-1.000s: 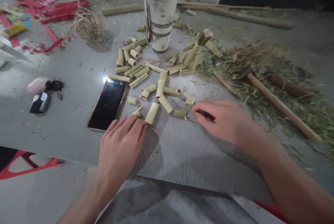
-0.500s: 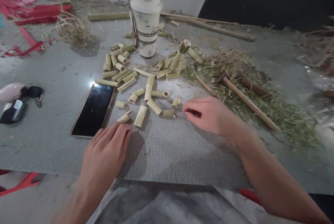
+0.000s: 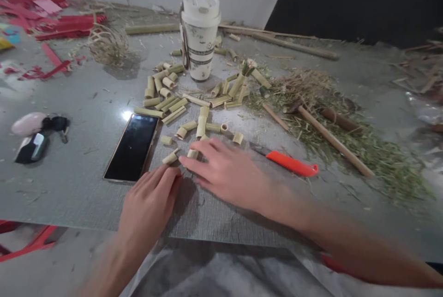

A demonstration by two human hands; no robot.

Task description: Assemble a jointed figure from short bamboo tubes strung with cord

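My right hand (image 3: 221,170), slightly blurred, reaches over a small layout of cut bamboo tubes with its fingers apart. Its fingertips are at a short bamboo piece (image 3: 193,154), and I cannot tell whether they touch it. The hand hides other pieces below the upright bamboo tube (image 3: 201,126). My left hand (image 3: 150,195) rests on the table with fingers curled together; anything inside them is hidden. Just beyond it lie a split bamboo piece (image 3: 170,156) and a phone (image 3: 132,149), screen up. Right of my right hand is a knife with an orange handle (image 3: 292,163).
Behind the layout stand a white lidded cup (image 3: 200,34) and piles of bamboo tubes (image 3: 166,87). A wooden-handled hammer (image 3: 335,140) lies on green shavings (image 3: 380,158) at right. Keys (image 3: 57,124) lie at left, red strips (image 3: 69,27) at the back left.
My right hand has moved left over the bamboo layout and its fingers have spread, uncovering the orange-handled knife. My left hand keeps nearly the same place. The whole view has shifted slightly.
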